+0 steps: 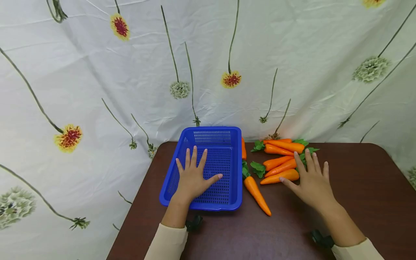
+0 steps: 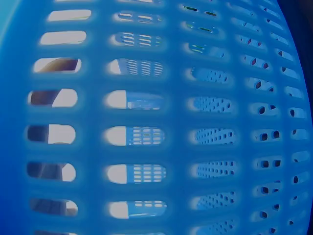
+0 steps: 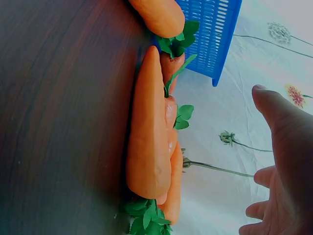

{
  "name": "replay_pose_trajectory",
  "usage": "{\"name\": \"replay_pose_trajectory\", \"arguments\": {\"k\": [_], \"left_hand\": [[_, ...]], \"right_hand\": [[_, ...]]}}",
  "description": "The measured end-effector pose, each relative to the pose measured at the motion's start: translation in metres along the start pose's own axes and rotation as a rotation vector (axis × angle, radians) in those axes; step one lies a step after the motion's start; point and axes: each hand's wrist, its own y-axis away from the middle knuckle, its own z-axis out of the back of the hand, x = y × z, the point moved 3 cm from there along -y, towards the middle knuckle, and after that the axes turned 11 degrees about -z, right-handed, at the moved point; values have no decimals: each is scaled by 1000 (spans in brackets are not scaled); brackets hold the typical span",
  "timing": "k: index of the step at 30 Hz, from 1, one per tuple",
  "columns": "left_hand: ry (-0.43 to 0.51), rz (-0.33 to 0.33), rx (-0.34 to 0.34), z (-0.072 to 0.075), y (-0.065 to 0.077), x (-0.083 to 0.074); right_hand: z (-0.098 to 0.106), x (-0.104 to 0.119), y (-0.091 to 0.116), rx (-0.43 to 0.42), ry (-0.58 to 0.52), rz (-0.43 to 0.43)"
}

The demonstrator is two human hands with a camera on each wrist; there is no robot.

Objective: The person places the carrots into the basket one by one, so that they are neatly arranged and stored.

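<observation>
A blue plastic basket (image 1: 236, 173) with slotted walls stands on the table, and no carrots show inside it. My left hand (image 1: 191, 180) is over the basket with its fingers spread and holds nothing. The slotted basket wall (image 2: 176, 117) fills the left wrist view, where the hand itself is hidden. To the right of the basket lies a pile of orange carrots (image 1: 281, 167) with green leafy tops. My right hand (image 1: 313, 186) spreads its fingers beside that pile, holding nothing. In the right wrist view a large carrot (image 3: 149, 137) lies apart from the right hand (image 3: 288, 161).
One carrot (image 1: 256, 195) lies along the basket's right side, pointing toward the front. Behind it another carrot (image 1: 243, 148) is partly hidden by the basket wall. The dark brown table (image 1: 357, 187) meets a white flowered cloth (image 1: 208, 54) at the back.
</observation>
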Motion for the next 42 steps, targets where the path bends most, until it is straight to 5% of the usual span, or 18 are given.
{"name": "replay_pose_trajectory", "arguments": {"k": [6,12,16,28,42], "left_hand": [[41,20,-31,3,-1,3],[102,26,-236,19,5,6],[190,60,-308,31,14,10],[200,117,-323,51,37,33],[173,254,-341,38,65,61]], "right_hand": [[2,1,-2,-36,-21,6],[6,6,-4,-111,-98,24],[5,10,0,-119,-131,30],[-10,17,21,-62,-270,12],[-32,24,37,3,-282,37]]}}
